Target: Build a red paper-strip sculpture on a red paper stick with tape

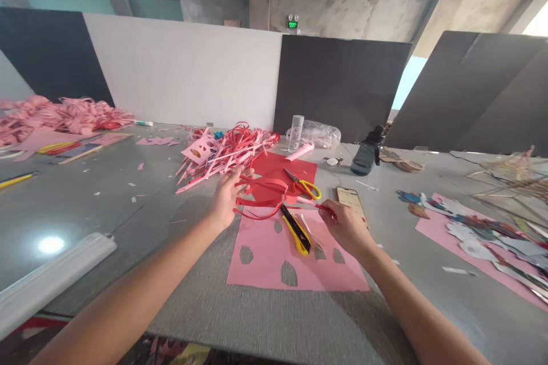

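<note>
Between my hands is a looped bundle of red paper strips [265,202], with a pink and red stem on its right side. My left hand [226,197] has its fingers curled at the left ends of the loops; part of the grip is hidden. My right hand [345,225] is closed around the stem. Beneath the bundle lie a red paper sheet [274,165] and a pink sheet [261,268] with cut-out holes. A yellow and black utility knife [297,231] rests on the pink sheet, and yellow-handled scissors [306,185] lie on the red one.
A heap of pink and red strips [231,151] lies behind my left hand. Beyond my right hand are a phone [351,199] and a dark bottle [366,154]. A clear bottle [295,134] stands at the back. Paper scraps [479,234] lie on the right, a white roll [55,279] on the left.
</note>
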`<state>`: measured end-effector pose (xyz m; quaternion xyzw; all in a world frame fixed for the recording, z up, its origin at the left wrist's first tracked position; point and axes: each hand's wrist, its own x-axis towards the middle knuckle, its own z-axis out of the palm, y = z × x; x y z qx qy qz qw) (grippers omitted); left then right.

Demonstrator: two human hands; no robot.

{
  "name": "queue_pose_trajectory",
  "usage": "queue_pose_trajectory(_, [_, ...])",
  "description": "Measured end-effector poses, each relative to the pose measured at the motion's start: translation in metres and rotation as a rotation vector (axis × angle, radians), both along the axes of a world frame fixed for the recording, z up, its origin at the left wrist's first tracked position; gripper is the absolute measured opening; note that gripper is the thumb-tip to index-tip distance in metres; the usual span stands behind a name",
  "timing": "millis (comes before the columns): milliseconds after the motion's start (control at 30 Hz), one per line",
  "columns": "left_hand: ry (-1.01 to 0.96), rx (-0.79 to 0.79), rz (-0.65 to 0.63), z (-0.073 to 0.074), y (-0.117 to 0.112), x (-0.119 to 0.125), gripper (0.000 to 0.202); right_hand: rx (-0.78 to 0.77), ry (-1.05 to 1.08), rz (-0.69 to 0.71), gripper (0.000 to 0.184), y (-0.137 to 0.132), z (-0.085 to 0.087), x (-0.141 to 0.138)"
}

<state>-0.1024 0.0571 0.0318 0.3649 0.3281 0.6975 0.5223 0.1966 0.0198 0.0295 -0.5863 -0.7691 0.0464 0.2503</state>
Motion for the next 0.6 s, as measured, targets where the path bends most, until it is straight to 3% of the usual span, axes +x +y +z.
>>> queue_pose_trajectory(200, [0.147,-0.079,0.007,-0.013,0.004,0.002,0.052,0.088,0.004,-0.064,0.024,0.007,0.004,0.014])
queue_pose_trajectory(300, [0.261,-0.086,0.022,-0.019,0.005,0.001,0.056,0.21,-0.012,-0.118,0.022,0.01,0.011,0.027])
queue_pose_trajectory(467, [0.441,-0.022,0.088,-0.023,0.003,0.004,0.045,0.557,-0.116,-0.377,0.018,0.014,0.027,0.065])
queue_pose_trajectory(600, [0.514,0.014,0.102,-0.023,0.0,0.008,0.035,0.545,-0.142,-0.564,0.035,0.017,0.039,0.116])
